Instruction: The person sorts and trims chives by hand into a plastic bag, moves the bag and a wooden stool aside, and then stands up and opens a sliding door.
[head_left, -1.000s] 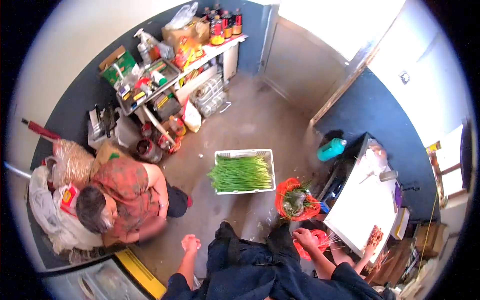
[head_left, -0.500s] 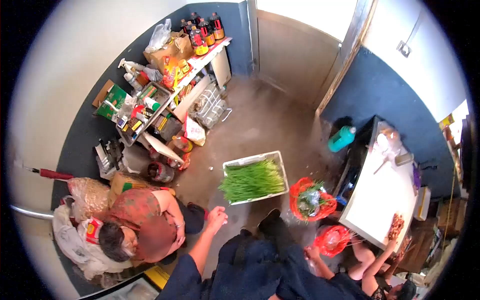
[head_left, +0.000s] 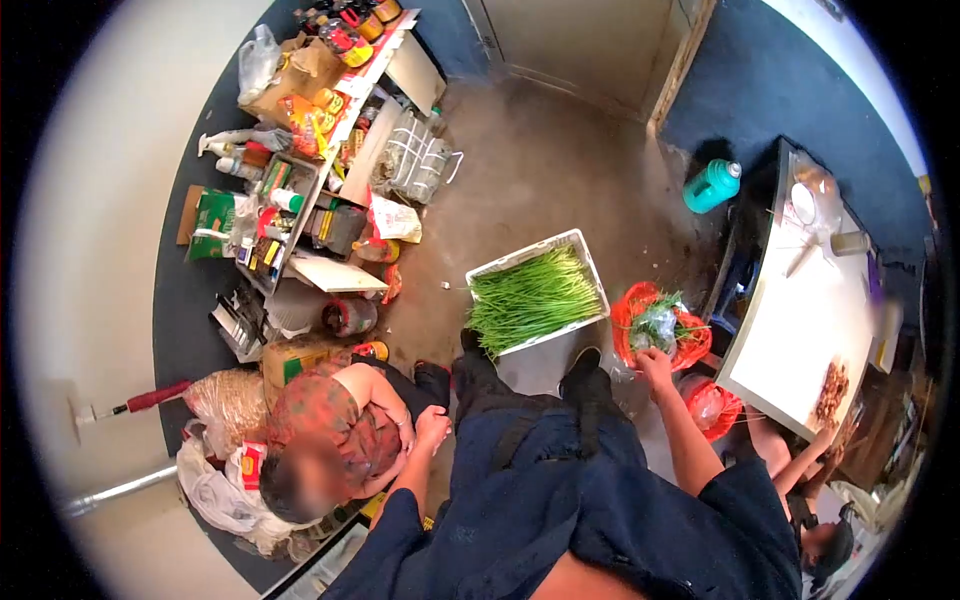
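A white crate (head_left: 603, 291) of long green stalks (head_left: 533, 300) stands on the floor in front of my feet. To its right lies an open red plastic bag (head_left: 692, 347) with greens and clear plastic inside. My right hand (head_left: 655, 366) is at the near edge of this bag, its fingers closed; whether they grip anything is too small to tell. My left hand (head_left: 433, 424) hangs at the left beside the seated person's arm, its fingers loosely curled and their tips unclear. A second red bag (head_left: 708, 405) lies below the first, near my right forearm.
A person (head_left: 345, 425) sits at the left, arms folded. Another person (head_left: 815, 535) reaches onto the white table (head_left: 785, 330) at the right, beside small reddish-brown pieces (head_left: 831, 390). A teal flask (head_left: 712, 187) stands behind. Cluttered shelves (head_left: 330, 150) line the left wall.
The view has moved forward and turned, and I am nearer the crate. My right hand has moved from the lower red bag to the upper one. My left hand has come beside the seated person.
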